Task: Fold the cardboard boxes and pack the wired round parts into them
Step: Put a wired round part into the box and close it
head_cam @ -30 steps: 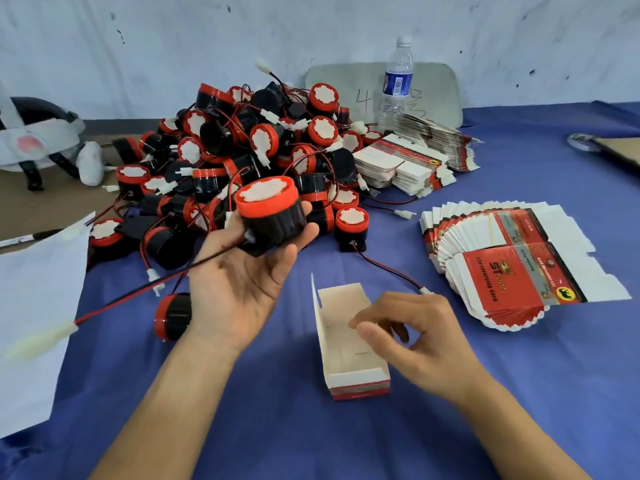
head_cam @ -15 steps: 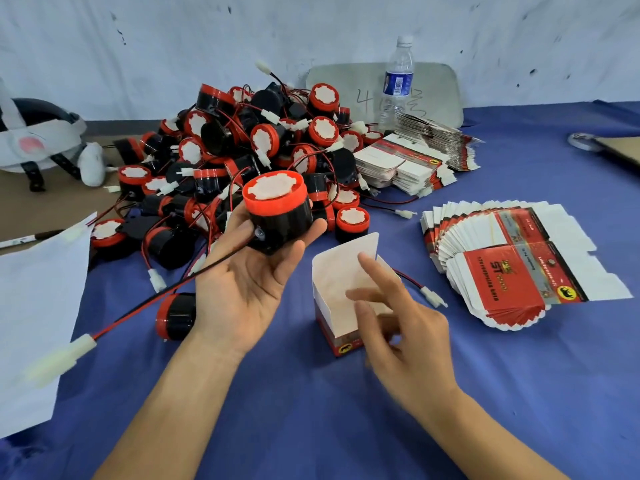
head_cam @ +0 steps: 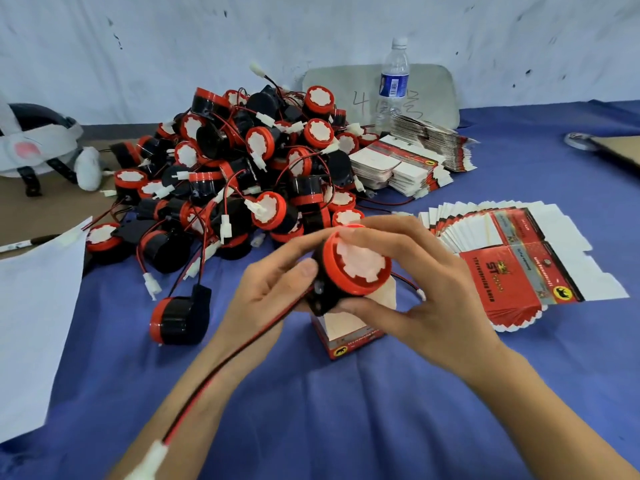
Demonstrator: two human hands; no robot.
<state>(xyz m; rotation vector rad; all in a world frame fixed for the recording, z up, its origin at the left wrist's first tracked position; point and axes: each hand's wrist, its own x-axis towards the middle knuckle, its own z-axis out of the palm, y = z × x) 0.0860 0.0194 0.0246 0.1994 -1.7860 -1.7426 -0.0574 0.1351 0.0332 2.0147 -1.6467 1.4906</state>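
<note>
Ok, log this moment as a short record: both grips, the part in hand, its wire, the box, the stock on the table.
left grip: holds the part's black side
right grip: fingers curled over the part's red rim
part: red cap tilted toward the camera, over the box, not inside
wire: red-black, trails down-left to a white plug
box: folded, upright on the blue cloth, partly hidden
pile: many like parts, behind the grips
flat boxes: fanned out at right

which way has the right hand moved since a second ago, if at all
Yes. The right hand has risen from the box toward the pile, now level with the fan of flat boxes, gripping the round part.
</note>
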